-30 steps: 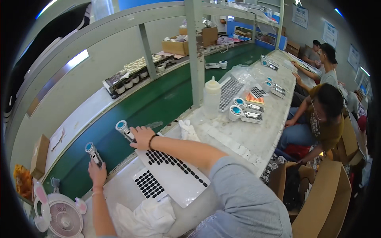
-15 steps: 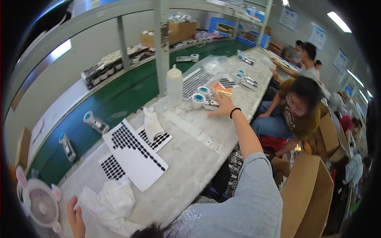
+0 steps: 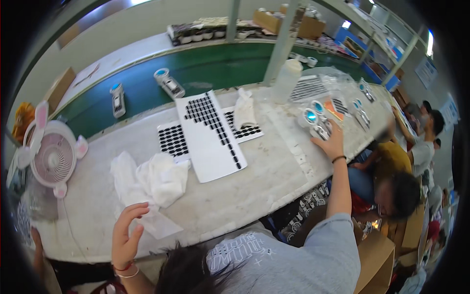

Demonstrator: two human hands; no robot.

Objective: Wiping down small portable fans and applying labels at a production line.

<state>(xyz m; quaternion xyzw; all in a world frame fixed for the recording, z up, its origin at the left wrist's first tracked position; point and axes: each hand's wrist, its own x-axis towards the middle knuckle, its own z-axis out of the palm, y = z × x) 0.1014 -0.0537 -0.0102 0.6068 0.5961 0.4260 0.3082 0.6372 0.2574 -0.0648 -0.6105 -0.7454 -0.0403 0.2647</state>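
Where my right hand [image 3: 333,141] meets a pair of silver-and-white devices toward the right of the worktable [image 3: 286,149], the governing relation is one of end to hand; the nearer device [image 3: 318,128] lies just beyond my thumb, up and slightly left of my palm, its long axis slanting from a round blue-faced head at upper left to a body end at lower right, so that the body end, not the head, faces me; the farther device [image 3: 321,110] lies just beside it, roughly parallel. My right fingers and thumb are spread about that body end; whether they grip it or merely touch, I cannot tell. My left hand [image 3: 126,240] is much the farther of the two; it is empty, fingers loosely curved and thumb apart, near the table's front edge and the white cloth [image 3: 164,179].

As to edges and room, the front edge passes beneath my right forearm, with a seated co-worker [image 3: 396,181] close on that side; a squeeze bottle [image 3: 287,81] stands beyond the pair to the left, and an orange sheet [image 3: 337,108] lies just to their right; the freest room, I judge, is the bare tabletop leftward, as far as the white sheet of black pads [image 3: 208,147].
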